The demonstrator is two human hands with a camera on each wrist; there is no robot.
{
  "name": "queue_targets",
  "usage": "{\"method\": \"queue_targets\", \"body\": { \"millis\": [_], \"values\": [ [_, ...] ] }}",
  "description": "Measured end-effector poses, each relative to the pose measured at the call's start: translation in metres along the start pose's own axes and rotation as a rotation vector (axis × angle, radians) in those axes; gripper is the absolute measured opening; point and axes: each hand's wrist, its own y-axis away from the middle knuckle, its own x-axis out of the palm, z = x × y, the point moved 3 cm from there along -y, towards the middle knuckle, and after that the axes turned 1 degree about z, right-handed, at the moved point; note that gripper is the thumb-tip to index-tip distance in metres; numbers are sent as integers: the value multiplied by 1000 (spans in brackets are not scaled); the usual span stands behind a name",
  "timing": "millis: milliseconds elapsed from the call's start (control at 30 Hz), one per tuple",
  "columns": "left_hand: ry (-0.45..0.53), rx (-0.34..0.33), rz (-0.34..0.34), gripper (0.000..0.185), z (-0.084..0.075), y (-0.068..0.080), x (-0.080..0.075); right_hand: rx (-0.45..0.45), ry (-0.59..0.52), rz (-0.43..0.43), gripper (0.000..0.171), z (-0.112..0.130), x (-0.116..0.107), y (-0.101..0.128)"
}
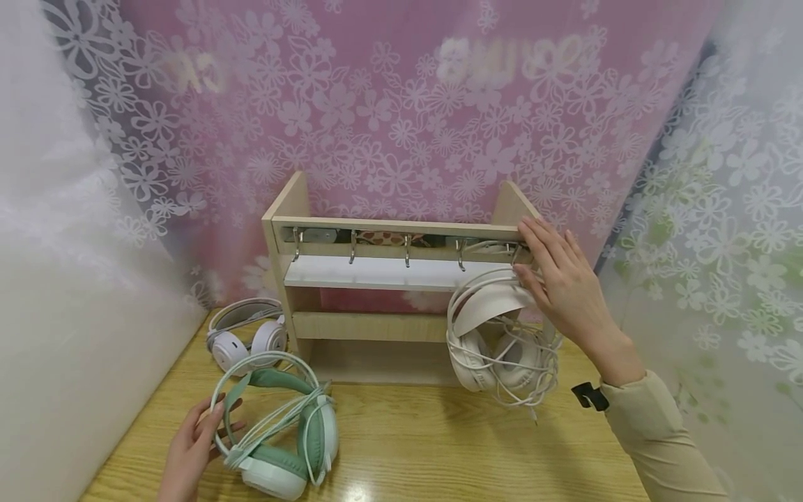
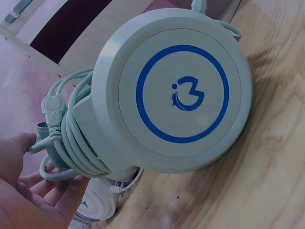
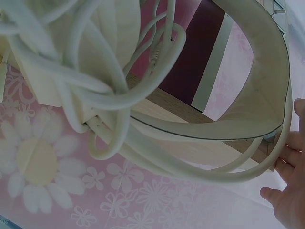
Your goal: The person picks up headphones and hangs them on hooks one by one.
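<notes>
Mint-green headphones (image 1: 327, 432) with their cable wound about them hang from my left hand (image 1: 191, 439), which grips the headband between thumb and fingers. In the left wrist view, an ear cup (image 2: 183, 95) with a blue ring faces the camera. Cream headphones (image 1: 492, 314), wrapped in their own cable, hang at the right end of the hook rack (image 1: 401, 226). Over the rack's top right corner lies my right hand (image 1: 564, 282), fingers fairly straight, its thumb by the cream headband (image 3: 267, 86). The hook under that headband is mostly hidden.
White headphones (image 1: 247, 341) stand on the wooden table (image 1: 426, 446) left of the rack. Several metal hooks (image 1: 408, 251) along the rack's front bar carry nothing. A pink flowered curtain (image 1: 389, 118) closes off the back, and pale sheets stand at both sides.
</notes>
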Motion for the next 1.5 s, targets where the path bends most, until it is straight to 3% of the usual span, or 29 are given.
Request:
{"method": "queue_targets", "body": {
  "millis": [267,533,667,900,1133,1367,1500],
  "values": [
    [-35,16,-47,64,-14,0,10,1,-1,5,69,1,0,0],
    [11,183,-59,46,-26,-7,28,6,-9,-5,67,-1,0,1],
    [20,243,-112,41,-29,-10,35,10,-10,-2,67,-2,0,2],
    [43,254,-211,41,-30,-11,44,14,-7,7,67,-3,1,1],
    [30,272,-240,36,-33,-9,48,10,-8,-4,67,-2,1,0],
    [-103,267,-261,41,-40,-8,48,10,-13,-3,66,-1,1,0],
    [-107,269,-257,41,-47,-8,50,11,-13,-1,66,-1,1,1]
  ]
}}
